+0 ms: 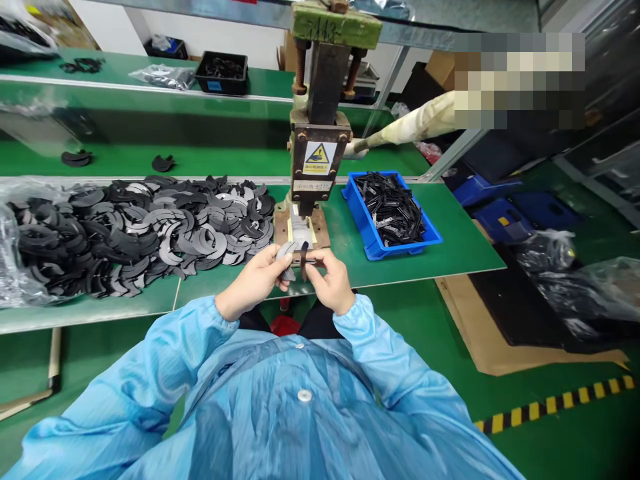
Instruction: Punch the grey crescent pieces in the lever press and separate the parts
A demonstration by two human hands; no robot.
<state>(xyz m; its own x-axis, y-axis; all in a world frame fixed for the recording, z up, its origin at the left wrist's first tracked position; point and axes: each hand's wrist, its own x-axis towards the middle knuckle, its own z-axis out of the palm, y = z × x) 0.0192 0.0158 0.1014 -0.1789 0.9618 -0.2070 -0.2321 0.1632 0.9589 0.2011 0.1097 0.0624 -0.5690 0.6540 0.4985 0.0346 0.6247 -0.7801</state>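
While a grey curved piece (286,251) is gripped by the left hand (253,281) and a dark piece (304,257) by the right hand (333,283), near the press (314,160), edges should be matched squarely, fingers kept clear.

Left hand (257,279) and right hand (327,277) raised close together, fingers pinched

Counts on your green bench (460,230): blue plastic bin (400,249), 1, toward the right edge; slim black parts (387,207) inside, many, overlapping, uncountable. Flat grey-black crescent pieces (125,233), left edge to middle, likewise uncountable. Green-and-dark metal press (320,87), 1. Your left hand (257,277): at least 1 crescent; right hand (333,280): 1 dark curved piece (304,259).
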